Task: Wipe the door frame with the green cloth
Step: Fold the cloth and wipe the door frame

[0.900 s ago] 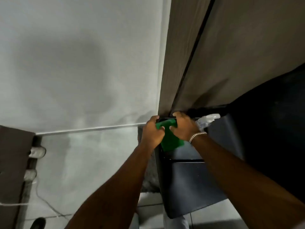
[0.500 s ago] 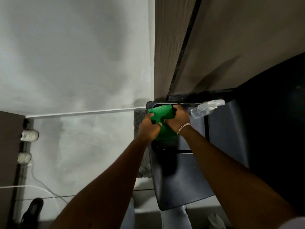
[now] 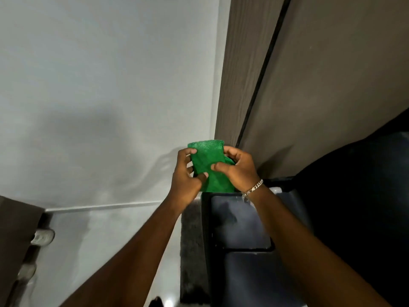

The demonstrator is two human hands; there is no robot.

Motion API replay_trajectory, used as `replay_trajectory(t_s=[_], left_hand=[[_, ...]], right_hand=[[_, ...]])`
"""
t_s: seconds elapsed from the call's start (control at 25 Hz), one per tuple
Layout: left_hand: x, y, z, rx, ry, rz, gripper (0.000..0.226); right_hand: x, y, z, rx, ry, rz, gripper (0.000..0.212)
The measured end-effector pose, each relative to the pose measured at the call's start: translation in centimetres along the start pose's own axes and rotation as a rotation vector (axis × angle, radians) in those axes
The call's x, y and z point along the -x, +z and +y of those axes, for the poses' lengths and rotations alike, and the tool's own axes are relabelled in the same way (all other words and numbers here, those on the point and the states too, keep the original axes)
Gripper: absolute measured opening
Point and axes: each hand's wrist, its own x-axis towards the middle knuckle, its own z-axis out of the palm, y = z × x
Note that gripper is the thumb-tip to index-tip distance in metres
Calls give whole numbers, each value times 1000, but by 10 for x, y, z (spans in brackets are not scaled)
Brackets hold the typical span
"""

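Green cloth point(image 3: 208, 167) pinched between left hand point(image 3: 187, 176) and right hand point(image 3: 238, 169); best folded flat before pressing on door frame point(image 3: 240, 69).

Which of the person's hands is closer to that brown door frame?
The right hand. It grips the green cloth on the side next to the door frame, overlapping its base; the left hand holds the cloth's far side, toward the white wall.
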Motion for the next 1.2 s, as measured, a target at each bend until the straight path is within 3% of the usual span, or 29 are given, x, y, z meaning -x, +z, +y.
replay_trajectory(t_s=[0.12, 0.24, 0.44, 0.68, 0.8, 1.08, 1.2], left_hand=[[-2, -18, 89, 11, 239, 78, 55], [-2, -27, 176, 22, 444, 144, 50], [8, -24, 318, 42, 830, 164, 49], [12, -22, 444, -13, 1148, 232, 46], [3, -27, 489, -107, 1232, 231, 45], [-31, -29, 526, -266, 1312, 271, 45], [-42, -43, 540, -479, 1456, 378, 41]], right_hand=[[-6, -8, -91, -114, -146, 40, 34], [-10, -18, -179, -215, -307, 107, 17], [-1, -35, -317, -312, -595, 277, 9], [5, -41, -445, -184, -999, 730, 27], [-7, -47, -487, -91, -1068, 916, 25], [-53, -61, -523, 130, -1169, 1036, 23], [-69, -63, -528, 218, -1197, 1178, 22]])
